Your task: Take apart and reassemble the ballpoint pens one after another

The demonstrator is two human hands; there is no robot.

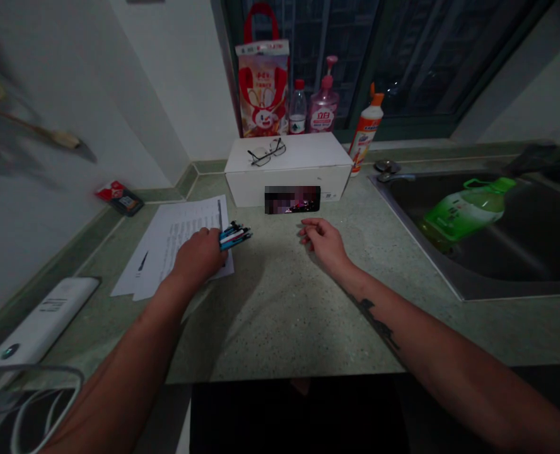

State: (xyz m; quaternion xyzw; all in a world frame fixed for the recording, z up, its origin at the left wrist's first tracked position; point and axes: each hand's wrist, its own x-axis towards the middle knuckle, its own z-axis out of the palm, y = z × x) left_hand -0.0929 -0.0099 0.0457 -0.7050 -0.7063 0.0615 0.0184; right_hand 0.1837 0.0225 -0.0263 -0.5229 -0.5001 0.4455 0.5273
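Note:
My left hand [202, 253] is wrapped round a bundle of several pens [235, 235], over the right edge of some printed papers [180, 236] on the green counter [270, 315]. The pens point to the right, and their other ends are hidden in my palm. To the right, my right hand [323, 243] rests on or just over the counter, fingers loosely curled and apart, with nothing seen in it. Just beyond it a phone [303, 199] leans on its long side against a white box [246, 188]. Glasses [267, 152] lie on top of the box.
A sink [535, 252] on the right holds a green jug [469, 209]. Behind the box stand a red bag [263, 94], a small bottle [297, 112], a pink pump bottle [324, 107] and an orange-capped bottle [366, 132]. A white power strip [48, 321] and cable lie at left.

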